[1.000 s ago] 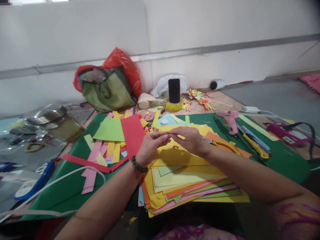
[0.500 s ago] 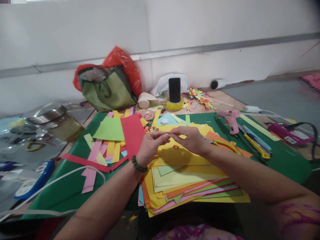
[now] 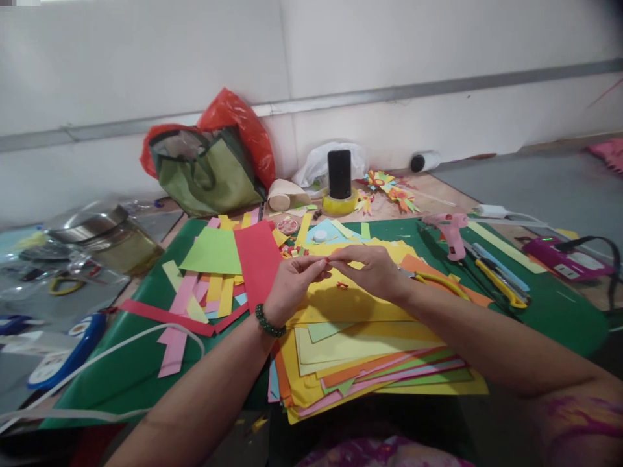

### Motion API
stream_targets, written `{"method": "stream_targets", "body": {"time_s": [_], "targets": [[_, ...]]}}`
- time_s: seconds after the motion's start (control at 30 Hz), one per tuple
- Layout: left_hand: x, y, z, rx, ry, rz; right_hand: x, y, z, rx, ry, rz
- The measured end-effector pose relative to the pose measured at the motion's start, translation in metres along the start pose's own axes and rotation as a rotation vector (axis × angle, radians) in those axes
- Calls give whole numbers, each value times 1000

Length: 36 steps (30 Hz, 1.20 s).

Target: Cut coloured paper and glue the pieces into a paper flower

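My left hand (image 3: 294, 284), with a dark green bead bracelet at the wrist, is closed in a pinch. Its fingertips meet those of my right hand (image 3: 372, 271), which pinches from the other side. Between them shows a tiny red piece of paper (image 3: 328, 260), mostly hidden by the fingers. Both hands hover over a stack of coloured paper with a yellow sheet (image 3: 360, 305) on top. A small red and yellow scrap (image 3: 342, 285) lies on that sheet below the fingers. Yellow-handled scissors (image 3: 438, 283) rest just beyond my right wrist.
A pink glue gun (image 3: 452, 235) and a yellow utility knife (image 3: 499, 282) lie right on the green mat (image 3: 549, 311). Left are a red sheet (image 3: 257, 259), a light green sheet (image 3: 214, 251) and paper strips. A phone (image 3: 339, 174) stands behind, near a green bag (image 3: 207, 175).
The hands keep nearly the same pose, fingertips together. A bit more of the red piece shows between them now. The view has shifted very slightly.
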<state>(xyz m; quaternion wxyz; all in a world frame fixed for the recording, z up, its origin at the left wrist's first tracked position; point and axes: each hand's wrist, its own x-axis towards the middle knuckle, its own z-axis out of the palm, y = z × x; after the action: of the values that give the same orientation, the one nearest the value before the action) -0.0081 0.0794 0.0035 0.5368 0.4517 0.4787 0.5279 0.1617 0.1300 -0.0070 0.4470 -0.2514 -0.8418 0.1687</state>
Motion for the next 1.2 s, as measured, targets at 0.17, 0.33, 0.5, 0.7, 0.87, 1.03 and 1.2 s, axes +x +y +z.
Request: {"method": "stream_targets", "body": {"time_s": [0.17,0.33,0.5,0.7,0.87,1.03,1.2], "targets": [[0,0,0,4,-11,2,0,-1,-1,3,12,-11],[0,-1,-1,1,-11,5,0,-1,-1,5,9,-13],[0,0,-2,34,-19,22,0,0,-1,-7,1,-13],[0,0,-1,37,-13,23,0,-1,-1,-12,-4,16],[1,0,-1,3,-1,-5,0,-1,0,-1,1,-3],[3,0,-3,-45,-4,-67,0,-1,1,10,-3,-39],[2,0,-3,-56,-15,-88,-1,0,1,-25,10,-57]]}}
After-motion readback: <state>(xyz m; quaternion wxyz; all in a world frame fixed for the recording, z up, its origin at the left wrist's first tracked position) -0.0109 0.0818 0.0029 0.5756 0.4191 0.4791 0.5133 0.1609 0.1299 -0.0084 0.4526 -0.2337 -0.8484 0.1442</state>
